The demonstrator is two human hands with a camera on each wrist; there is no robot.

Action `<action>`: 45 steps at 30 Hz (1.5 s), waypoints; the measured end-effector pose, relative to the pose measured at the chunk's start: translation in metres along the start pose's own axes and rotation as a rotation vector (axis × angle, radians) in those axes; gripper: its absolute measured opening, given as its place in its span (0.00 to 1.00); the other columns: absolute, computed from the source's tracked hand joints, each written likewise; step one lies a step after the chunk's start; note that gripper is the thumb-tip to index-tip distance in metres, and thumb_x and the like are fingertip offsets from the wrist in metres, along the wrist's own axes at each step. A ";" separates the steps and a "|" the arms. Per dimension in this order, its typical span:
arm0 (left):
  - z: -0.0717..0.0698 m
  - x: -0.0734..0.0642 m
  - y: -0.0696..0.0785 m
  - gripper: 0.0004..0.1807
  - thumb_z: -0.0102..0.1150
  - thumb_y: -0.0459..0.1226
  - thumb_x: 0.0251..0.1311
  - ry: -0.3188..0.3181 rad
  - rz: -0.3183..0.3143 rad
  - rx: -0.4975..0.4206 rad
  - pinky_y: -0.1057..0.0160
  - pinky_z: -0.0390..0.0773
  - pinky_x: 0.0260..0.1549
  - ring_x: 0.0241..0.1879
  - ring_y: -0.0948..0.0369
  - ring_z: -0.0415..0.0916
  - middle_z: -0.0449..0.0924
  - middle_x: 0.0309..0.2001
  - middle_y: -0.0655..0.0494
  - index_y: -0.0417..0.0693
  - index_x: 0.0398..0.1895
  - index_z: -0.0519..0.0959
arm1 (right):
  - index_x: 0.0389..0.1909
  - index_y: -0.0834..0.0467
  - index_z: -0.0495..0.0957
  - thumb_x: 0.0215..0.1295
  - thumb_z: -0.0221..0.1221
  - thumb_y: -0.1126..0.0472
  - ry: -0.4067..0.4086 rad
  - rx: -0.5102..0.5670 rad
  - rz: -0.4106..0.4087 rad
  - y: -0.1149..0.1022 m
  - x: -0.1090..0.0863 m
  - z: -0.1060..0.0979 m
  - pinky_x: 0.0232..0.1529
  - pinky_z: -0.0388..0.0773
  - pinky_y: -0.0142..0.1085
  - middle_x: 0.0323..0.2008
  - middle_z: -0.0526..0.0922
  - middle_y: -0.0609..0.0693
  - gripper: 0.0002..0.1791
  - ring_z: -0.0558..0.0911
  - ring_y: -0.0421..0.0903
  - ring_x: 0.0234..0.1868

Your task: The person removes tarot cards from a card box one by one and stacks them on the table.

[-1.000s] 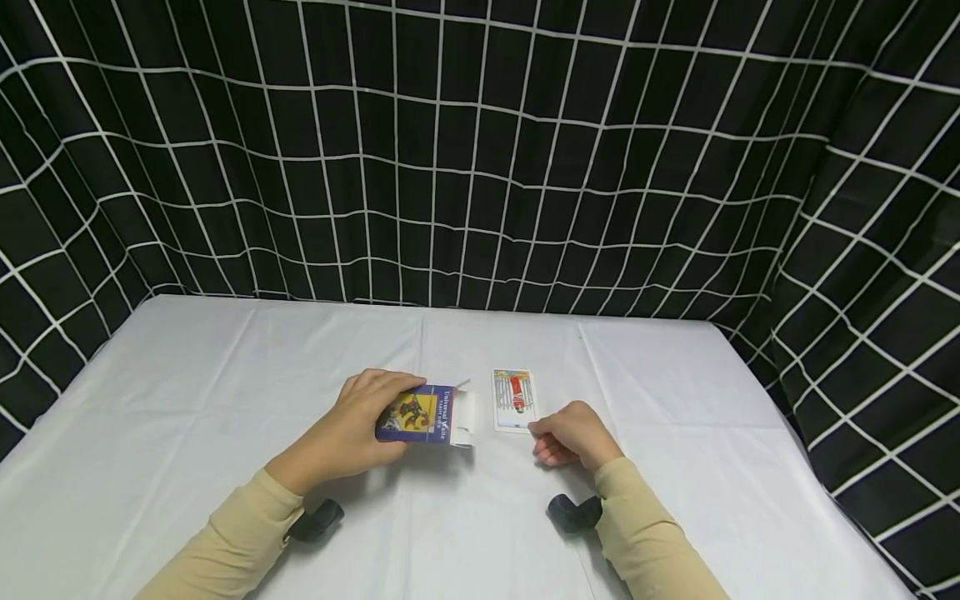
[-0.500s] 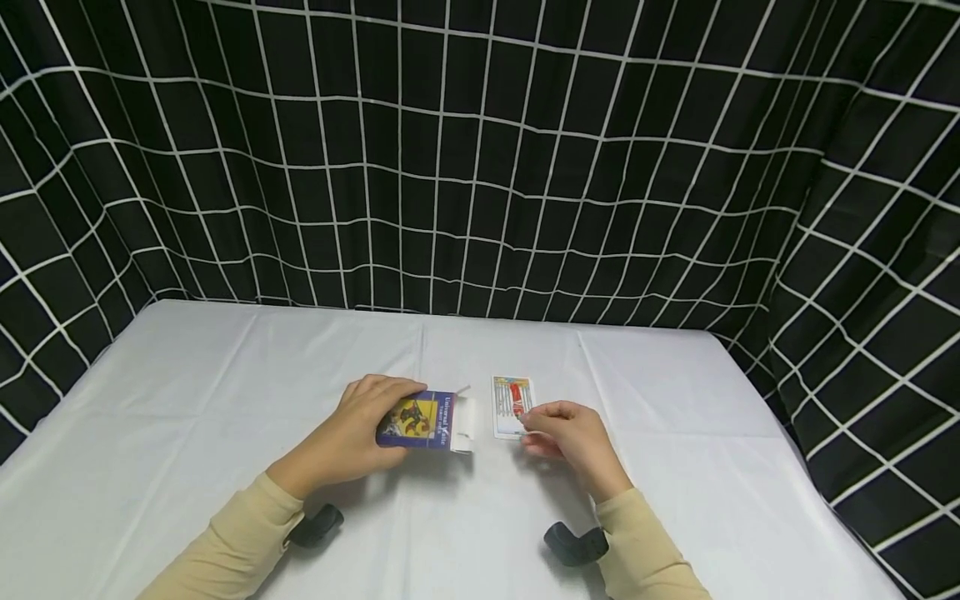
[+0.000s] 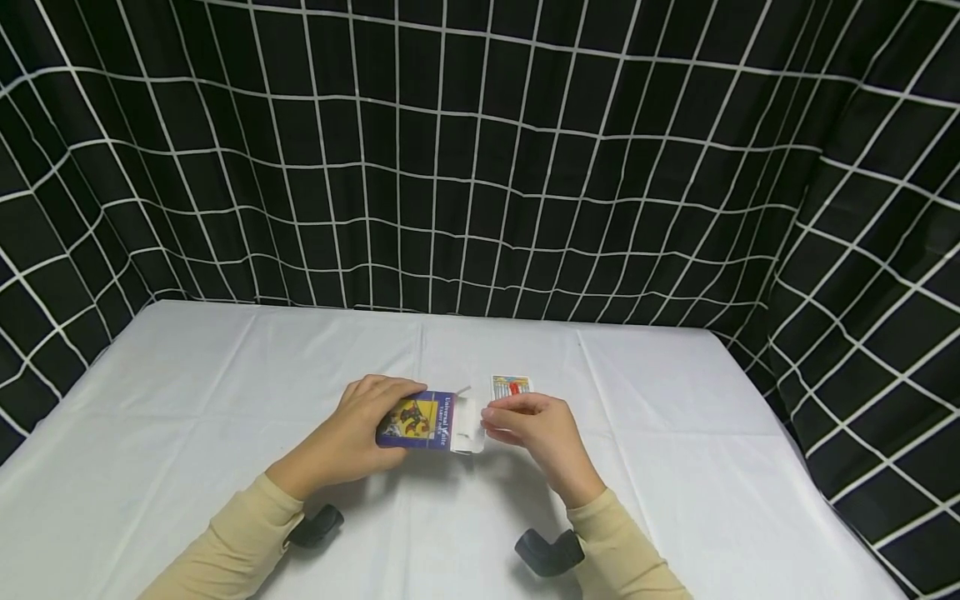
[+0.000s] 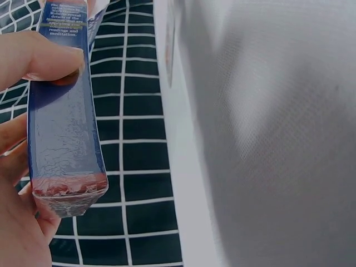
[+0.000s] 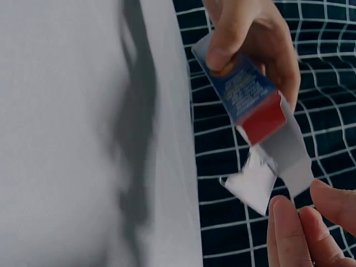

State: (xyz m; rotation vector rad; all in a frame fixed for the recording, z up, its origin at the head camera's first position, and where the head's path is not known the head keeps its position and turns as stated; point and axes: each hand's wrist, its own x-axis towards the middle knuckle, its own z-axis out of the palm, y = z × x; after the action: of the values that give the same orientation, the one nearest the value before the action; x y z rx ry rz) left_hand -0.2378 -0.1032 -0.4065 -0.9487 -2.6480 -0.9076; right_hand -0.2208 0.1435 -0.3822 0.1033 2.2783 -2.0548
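In the head view, the left hand (image 3: pixel 352 437) grasps the card box (image 3: pixel 412 419) by its long sides, above the middle of the worktop (image 3: pixel 225 375). The box's long axis runs roughly parallel to the far edge, its opened end facing the right edge. There the right hand (image 3: pixel 540 437) partly covers a picture card (image 3: pixel 510 385) lying on the worktop.

In the left wrist view, the left thumb (image 4: pixel 55 58) presses one narrow side; the plastic-wrapped end points away from the opening. A steady but light squeeze there should keep the cardboard from buckling.

In the right wrist view, the right hand's digits are parted at the tip of the long flap (image 5: pixel 292 158); whether they pinch it cannot be told. The small flap (image 5: pixel 253 186) sticks out alongside, and gentle handling would best spare both creases.
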 end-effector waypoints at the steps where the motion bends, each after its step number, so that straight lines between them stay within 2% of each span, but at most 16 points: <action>1: 0.000 0.000 0.000 0.40 0.66 0.40 0.38 0.001 0.003 -0.001 0.53 0.56 0.60 0.57 0.61 0.61 0.71 0.59 0.58 0.52 0.62 0.67 | 0.35 0.67 0.81 0.50 0.65 0.66 -0.001 -0.002 0.000 -0.001 0.000 0.002 0.40 0.81 0.38 0.34 0.83 0.56 0.11 0.84 0.45 0.33; 13: 0.000 0.000 0.001 0.40 0.66 0.39 0.37 0.005 0.006 -0.007 0.53 0.55 0.60 0.57 0.61 0.61 0.71 0.59 0.58 0.53 0.62 0.67 | 0.36 0.67 0.81 0.46 0.68 0.66 -0.001 -0.036 -0.028 -0.002 0.004 0.021 0.37 0.81 0.37 0.31 0.84 0.56 0.14 0.83 0.43 0.30; 22: 0.000 -0.001 0.001 0.40 0.66 0.39 0.37 0.002 0.004 -0.008 0.53 0.56 0.59 0.57 0.61 0.61 0.71 0.59 0.58 0.53 0.62 0.67 | 0.31 0.64 0.82 0.44 0.68 0.64 0.058 -0.178 -0.048 0.004 0.009 0.031 0.32 0.78 0.31 0.28 0.85 0.53 0.12 0.81 0.40 0.28; 27: 0.000 0.000 0.001 0.40 0.65 0.39 0.37 0.001 0.006 -0.003 0.53 0.56 0.60 0.57 0.60 0.61 0.70 0.59 0.58 0.53 0.62 0.67 | 0.31 0.65 0.82 0.43 0.68 0.66 0.072 -0.206 -0.076 0.005 0.011 0.034 0.31 0.76 0.29 0.28 0.85 0.54 0.11 0.80 0.39 0.27; 31: 0.000 0.000 0.002 0.41 0.65 0.40 0.37 -0.002 0.004 0.003 0.53 0.56 0.60 0.57 0.60 0.61 0.70 0.59 0.57 0.52 0.63 0.67 | 0.33 0.65 0.81 0.43 0.68 0.66 0.064 -0.205 -0.060 0.005 0.011 0.032 0.32 0.78 0.30 0.29 0.84 0.54 0.13 0.80 0.39 0.27; 37: -0.001 0.000 0.001 0.40 0.65 0.40 0.38 0.000 0.002 0.013 0.53 0.56 0.60 0.57 0.60 0.61 0.70 0.59 0.58 0.53 0.63 0.67 | 0.41 0.66 0.79 0.45 0.64 0.72 0.042 -0.121 -0.040 0.003 0.008 0.021 0.35 0.81 0.34 0.33 0.82 0.57 0.18 0.80 0.41 0.31; 42: -0.001 0.000 0.001 0.40 0.65 0.39 0.37 -0.001 -0.003 0.006 0.53 0.56 0.60 0.58 0.60 0.61 0.70 0.59 0.58 0.52 0.62 0.67 | 0.41 0.63 0.81 0.44 0.63 0.72 0.012 -0.157 -0.068 -0.002 0.006 0.010 0.36 0.79 0.32 0.33 0.80 0.55 0.18 0.78 0.41 0.33; 45: -0.002 0.000 0.001 0.40 0.65 0.39 0.37 -0.002 0.002 0.005 0.52 0.56 0.60 0.58 0.60 0.61 0.70 0.59 0.58 0.52 0.62 0.67 | 0.40 0.65 0.81 0.46 0.64 0.70 -0.016 -0.154 -0.064 -0.002 0.008 0.006 0.36 0.80 0.34 0.33 0.81 0.56 0.16 0.80 0.42 0.33</action>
State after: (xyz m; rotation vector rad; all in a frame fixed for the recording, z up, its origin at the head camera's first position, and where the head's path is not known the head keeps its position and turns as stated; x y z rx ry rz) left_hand -0.2373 -0.1033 -0.4044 -0.9514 -2.6491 -0.9001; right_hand -0.2285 0.1377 -0.3814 0.0046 2.4505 -1.8921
